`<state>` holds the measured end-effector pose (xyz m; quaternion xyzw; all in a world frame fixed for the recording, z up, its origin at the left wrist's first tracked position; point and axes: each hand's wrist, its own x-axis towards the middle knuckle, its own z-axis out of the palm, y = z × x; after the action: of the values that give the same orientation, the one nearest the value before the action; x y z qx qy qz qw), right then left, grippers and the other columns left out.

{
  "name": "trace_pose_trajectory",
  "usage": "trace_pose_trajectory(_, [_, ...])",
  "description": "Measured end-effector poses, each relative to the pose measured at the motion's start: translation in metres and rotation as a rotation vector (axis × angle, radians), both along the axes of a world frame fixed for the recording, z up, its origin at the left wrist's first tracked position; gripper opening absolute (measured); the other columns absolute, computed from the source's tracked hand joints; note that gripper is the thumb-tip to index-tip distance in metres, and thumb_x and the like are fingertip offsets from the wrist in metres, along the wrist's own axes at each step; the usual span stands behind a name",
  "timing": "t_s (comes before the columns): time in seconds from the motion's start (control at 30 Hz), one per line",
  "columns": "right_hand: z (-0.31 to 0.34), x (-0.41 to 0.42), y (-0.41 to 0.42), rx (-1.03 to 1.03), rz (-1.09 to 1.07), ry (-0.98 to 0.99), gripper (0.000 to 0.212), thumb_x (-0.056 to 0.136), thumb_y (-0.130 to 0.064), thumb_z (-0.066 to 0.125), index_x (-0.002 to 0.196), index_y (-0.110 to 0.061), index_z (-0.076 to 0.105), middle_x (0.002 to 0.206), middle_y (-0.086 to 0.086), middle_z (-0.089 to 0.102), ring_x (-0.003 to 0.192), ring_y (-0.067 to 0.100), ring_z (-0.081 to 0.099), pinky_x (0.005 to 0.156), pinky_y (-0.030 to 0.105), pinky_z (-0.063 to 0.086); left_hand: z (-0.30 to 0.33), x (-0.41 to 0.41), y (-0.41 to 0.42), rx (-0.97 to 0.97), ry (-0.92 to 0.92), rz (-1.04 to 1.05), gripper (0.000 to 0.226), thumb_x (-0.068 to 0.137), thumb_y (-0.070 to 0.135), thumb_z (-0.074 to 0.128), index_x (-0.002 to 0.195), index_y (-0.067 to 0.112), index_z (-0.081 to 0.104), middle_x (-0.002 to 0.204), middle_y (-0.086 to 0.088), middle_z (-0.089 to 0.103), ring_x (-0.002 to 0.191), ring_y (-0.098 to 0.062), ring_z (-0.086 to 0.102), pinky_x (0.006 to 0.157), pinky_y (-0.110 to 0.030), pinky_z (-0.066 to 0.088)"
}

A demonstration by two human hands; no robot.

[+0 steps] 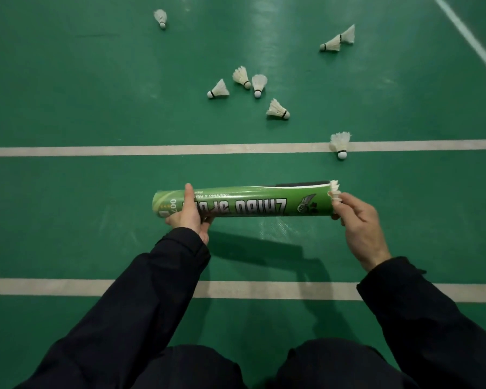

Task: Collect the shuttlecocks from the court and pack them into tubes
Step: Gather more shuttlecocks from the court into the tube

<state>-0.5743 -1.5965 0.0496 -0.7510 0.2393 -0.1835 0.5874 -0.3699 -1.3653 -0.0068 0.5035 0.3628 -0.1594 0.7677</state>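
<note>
1. Both hands held a green tube [244,203] level above the court floor [68,94]: the left hand [190,217] was wrapped round it near its left end, thumb laid over the top, while the right hand [357,220] pinched white feathers [335,188] sticking out of the open right end.
2. Printed along the tube, upside down to the camera, was large white lettering that read roughly "ZHIBO SPORT", partly covered by the left thumb; smaller text beside it said "TRAINING &", the rest hidden, and a winged emblem sat near the right end.
3. Inside the tube only the feather tips at the mouth showed; how many shuttlecocks it held could not be told.
4. Loose shuttlecocks lay on the green floor beyond: one [340,144] resting on the white line [124,150], a cluster of four [250,82] further off, two touching [338,40] near the upper right, and a single one [160,18] far away at the upper left.
5. A dark flat object [300,184] peeked out from behind the tube; what it was could not be told.
6. Dark sleeves [141,290] covered both arms.
</note>
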Motion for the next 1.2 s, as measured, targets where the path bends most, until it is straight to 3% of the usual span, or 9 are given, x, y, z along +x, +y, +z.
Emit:
trace_pose_trajectory(0.07, [0.005, 0.001, 0.003, -0.037, 0.087, 0.058, 0.032, 0.099, -0.017, 0.039, 0.099, -0.026, 0.069, 0.091, -0.015, 0.067, 0.082, -0.01, 0.055, 0.076, 0.009, 0.043, 0.004, -0.001, -0.001, -0.034, 0.005, -0.033, 0.07, 0.085, 0.046, 0.081, 0.134, 0.008, 0.05, 0.122, -0.014, 0.07, 0.101, -0.027, 0.074, 0.076, -0.042, 0.065])
trace_pose_trajectory(0.13, [0.004, 0.004, 0.001, -0.093, 0.143, 0.19, 0.037, 0.092, -0.029, 0.039, 0.097, -0.01, 0.071, 0.101, 0.003, 0.059, 0.095, 0.001, 0.052, 0.094, 0.029, 0.045, 0.007, -0.002, -0.001, -0.101, 0.029, -0.099, 0.065, 0.087, 0.047, 0.08, 0.134, 0.01, 0.054, 0.12, -0.013, 0.07, 0.102, -0.026, 0.072, 0.071, -0.04, 0.064])
trace_pose_trajectory(0.23, [0.008, 0.013, 0.004, -0.12, 0.282, 0.358, 0.039, 0.079, -0.033, 0.052, 0.107, -0.013, 0.07, 0.115, -0.004, 0.055, 0.114, 0.017, 0.05, 0.105, 0.039, 0.042, 0.009, -0.007, -0.006, -0.195, 0.061, -0.186, 0.059, 0.089, 0.038, 0.079, 0.136, 0.013, 0.054, 0.124, -0.013, 0.066, 0.109, -0.03, 0.066, 0.076, -0.046, 0.06])
trace_pose_trajectory(0.37, [0.013, 0.024, 0.021, 0.307, 0.326, 0.232, 0.051, 0.076, -0.02, 0.062, 0.127, -0.021, 0.06, 0.123, 0.0, 0.068, 0.113, 0.013, 0.063, 0.102, 0.031, 0.051, 0.011, -0.009, -0.01, -0.2, 0.032, -0.203, 0.058, 0.09, 0.036, 0.079, 0.138, 0.013, 0.055, 0.13, -0.013, 0.066, 0.11, -0.029, 0.064, 0.067, -0.041, 0.061])
trace_pose_trajectory(0.43, [0.012, 0.026, 0.021, 0.492, 0.282, 0.218, 0.048, 0.075, -0.018, 0.064, 0.123, -0.021, 0.062, 0.116, -0.001, 0.071, 0.111, 0.016, 0.063, 0.103, 0.04, 0.051, 0.012, -0.009, -0.009, -0.203, 0.015, -0.22, 0.056, 0.091, 0.035, 0.077, 0.137, 0.013, 0.055, 0.129, -0.013, 0.066, 0.11, -0.029, 0.065, 0.072, -0.043, 0.061])
trace_pose_trajectory(0.6, [0.001, 0.027, 0.011, 0.711, 0.249, 0.322, 0.056, 0.072, -0.014, 0.071, 0.128, -0.011, 0.065, 0.121, 0.011, 0.066, 0.112, 0.022, 0.061, 0.103, 0.054, 0.053, 0.016, -0.016, -0.016, -0.177, -0.027, -0.249, 0.056, 0.091, 0.032, 0.077, 0.137, 0.012, 0.051, 0.128, -0.015, 0.066, 0.112, -0.03, 0.066, 0.092, -0.05, 0.059])
trace_pose_trajectory(0.8, [-0.019, 0.023, 0.025, 0.841, 0.148, 0.278, 0.044, 0.088, -0.021, 0.074, 0.13, -0.014, 0.065, 0.131, 0.013, 0.067, 0.122, 0.026, 0.061, 0.106, 0.052, 0.051, 0.022, -0.048, -0.046, -0.274, 0.008, -0.494, 0.061, 0.087, 0.033, 0.077, 0.138, 0.009, 0.055, 0.129, -0.017, 0.065, 0.119, -0.032, 0.063, 0.089, -0.051, 0.06])
trace_pose_trajectory(1.0, [-0.033, 0.008, 0.015, 0.716, -0.145, 0.122, 0.052, 0.076, -0.031, 0.072, 0.12, -0.003, 0.07, 0.121, 0.029, 0.067, 0.098, 0.025, 0.062, 0.086, 0.039, 0.05, 0.028, -0.078, -0.098, -0.266, 0.036, -0.592, 0.059, 0.092, 0.031, 0.075, 0.14, 0.006, 0.053, 0.123, -0.017, 0.068, 0.112, -0.031, 0.066, 0.087, -0.054, 0.06])
trace_pose_trajectory(1.2, [-0.026, 0.001, 0.011, 0.437, -0.205, 0.099, 0.045, 0.1, -0.048, 0.052, 0.102, -0.011, 0.078, 0.1, 0.008, 0.079, 0.091, 0.018, 0.071, 0.09, 0.033, 0.051, 0.015, -0.073, -0.098, -0.293, 0.06, -0.542, 0.064, 0.087, 0.035, 0.078, 0.141, 0.01, 0.054, 0.125, -0.017, 0.067, 0.11, -0.032, 0.066, 0.075, -0.048, 0.063])
